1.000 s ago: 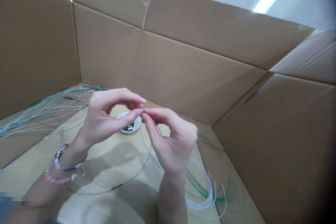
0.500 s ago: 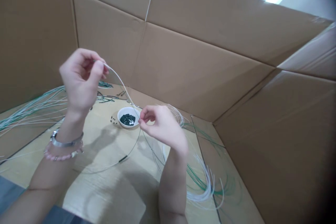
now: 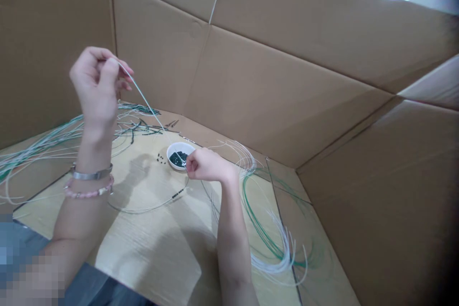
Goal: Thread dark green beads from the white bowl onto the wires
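My left hand [image 3: 98, 79], raised on the left, pinches a thin white wire [image 3: 143, 96] between thumb and fingers. From there the wire runs taut, down and to the right, to my right hand [image 3: 206, 163], whose fingers are closed on it. Just behind my right fingers stands a white bowl [image 3: 171, 152] holding small dark beads [image 3: 178, 158]. Below my right hand a loop of wire hangs to the table, and a short row of dark pieces [image 3: 177, 193] sits on it.
Several loose beads [image 3: 160, 158] lie left of the bowl. Bundles of green and white wires lie at the left [image 3: 46, 141] and at the right [image 3: 276, 253]. Dark short strips [image 3: 150, 130] lie at the back. Cardboard walls [image 3: 279, 81] enclose the table [image 3: 143, 253].
My left hand has moved up and to the left, pulling the wire straighter. My right hand has closed more tightly and turned, staying near the bowl. The view has shifted slightly.
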### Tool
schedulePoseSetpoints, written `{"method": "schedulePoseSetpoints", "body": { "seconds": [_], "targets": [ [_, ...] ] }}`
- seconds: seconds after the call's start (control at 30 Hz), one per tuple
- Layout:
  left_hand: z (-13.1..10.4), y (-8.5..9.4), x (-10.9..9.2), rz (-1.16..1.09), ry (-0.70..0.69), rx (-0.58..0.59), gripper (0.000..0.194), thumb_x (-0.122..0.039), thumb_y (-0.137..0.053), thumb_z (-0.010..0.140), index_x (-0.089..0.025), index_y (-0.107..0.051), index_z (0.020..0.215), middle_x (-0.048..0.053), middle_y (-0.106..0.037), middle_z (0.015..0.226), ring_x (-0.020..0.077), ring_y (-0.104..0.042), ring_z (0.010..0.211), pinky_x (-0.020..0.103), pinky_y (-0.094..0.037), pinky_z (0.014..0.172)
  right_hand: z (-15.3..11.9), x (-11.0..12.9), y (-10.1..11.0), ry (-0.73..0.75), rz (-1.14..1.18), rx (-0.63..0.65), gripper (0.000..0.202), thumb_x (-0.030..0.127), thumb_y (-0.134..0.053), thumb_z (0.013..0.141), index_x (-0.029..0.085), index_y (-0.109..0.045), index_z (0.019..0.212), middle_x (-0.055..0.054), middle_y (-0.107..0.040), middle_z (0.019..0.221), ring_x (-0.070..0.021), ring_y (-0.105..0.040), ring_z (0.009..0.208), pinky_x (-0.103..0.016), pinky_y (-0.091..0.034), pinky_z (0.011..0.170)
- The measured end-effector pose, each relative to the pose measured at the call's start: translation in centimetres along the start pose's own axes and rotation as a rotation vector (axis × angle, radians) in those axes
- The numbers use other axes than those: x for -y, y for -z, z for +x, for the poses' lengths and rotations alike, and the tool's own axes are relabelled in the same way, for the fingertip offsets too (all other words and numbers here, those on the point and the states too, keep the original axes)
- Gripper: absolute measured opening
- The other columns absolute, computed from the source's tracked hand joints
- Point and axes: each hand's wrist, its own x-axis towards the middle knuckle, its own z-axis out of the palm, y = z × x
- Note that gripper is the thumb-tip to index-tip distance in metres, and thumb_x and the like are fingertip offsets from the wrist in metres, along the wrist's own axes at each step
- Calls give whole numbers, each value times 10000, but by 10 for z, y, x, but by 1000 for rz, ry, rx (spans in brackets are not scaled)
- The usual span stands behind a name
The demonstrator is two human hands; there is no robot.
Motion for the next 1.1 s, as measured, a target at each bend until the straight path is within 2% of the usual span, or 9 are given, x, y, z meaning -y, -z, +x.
{"method": "schedulePoseSetpoints", "body": {
  "seconds": [0.1, 0.17, 0.23, 0.37, 0.43, 0.47, 0.67, 0.8, 1.1],
  "targets": [
    [7, 10, 7, -139, 271, 71, 120, -254, -441, 863, -163, -520, 862, 49, -660, 741, 99, -597, 585, 182, -435, 442, -2, -1, 6, 101, 129, -24, 73, 92, -589, 634, 163, -577, 642, 23, -619, 635, -86, -568, 608, -198, -402, 589],
    [8, 17, 14, -156, 480, 209, 395, -505, -389, 873, -164, -527, 1017, 114, -676, 950, 164, -660, 766, 238, -503, 533, -2, -2, 9, 138, 214, -67, 37, 128, -584, 681, 164, -574, 687, 15, -633, 673, -89, -594, 649, -195, -435, 622],
    [5, 20, 21, -106, 641, 449, 591, -649, -405, 816, -168, -516, 1139, 145, -644, 1111, 227, -659, 900, 311, -538, 641, -2, -2, 10, 147, 283, -131, 14, 154, -578, 702, 161, -569, 709, 1, -637, 684, -94, -603, 661, -199, -451, 625],
    [-8, 14, 23, 78, 756, 1200, 579, -492, -716, 673, -178, -607, 1147, 121, -660, 1116, 242, -638, 934, 354, -516, 776, -1, 1, 8, 126, 380, -252, 36, 179, -562, 713, 151, -574, 731, -21, -642, 680, -98, -597, 629, -200, -456, 587],
    [-17, 5, 19, 143, 717, 1458, 520, -317, -795, 604, -186, -649, 1086, 87, -690, 1013, 205, -638, 874, 309, -510, 747, -1, 3, 8, 116, 410, -292, 48, 185, -564, 708, 147, -585, 729, -26, -648, 679, -98, -593, 618, -198, -453, 575],
    [-21, 0, 17, 148, 682, 1511, 483, -266, -800, 593, -180, -663, 1048, 74, -695, 955, 185, -636, 832, 284, -508, 717, -1, 4, 7, 113, 422, -307, 53, 188, -568, 704, 146, -591, 726, -28, -652, 680, -98, -591, 616, -198, -452, 573],
    [-34, -17, 10, 80, 571, 1405, 141, -227, -715, 696, -121, -657, 770, 42, -675, 727, 117, -619, 668, 209, -483, 618, -6, 10, 9, 106, 460, -357, 78, 212, -590, 697, 143, -616, 724, -33, -667, 698, -106, -603, 634, -214, -464, 594],
    [-34, -15, 9, 64, 549, 1447, 150, -220, -726, 677, -116, -689, 779, 49, -682, 692, 123, -615, 634, 201, -472, 574, -7, 12, 10, 112, 477, -374, 94, 231, -593, 709, 143, -616, 729, -35, -668, 703, -111, -612, 635, -225, -470, 602],
    [-36, -17, 1, 336, 260, 1454, 98, -149, -617, 674, -134, -696, 729, 29, -680, 691, 125, -577, 644, 201, -410, 566, -8, 13, 8, 109, 446, -408, 113, 252, -594, 734, 144, -624, 741, -27, -659, 714, -106, -600, 648, -217, -462, 613]
  ]
}}
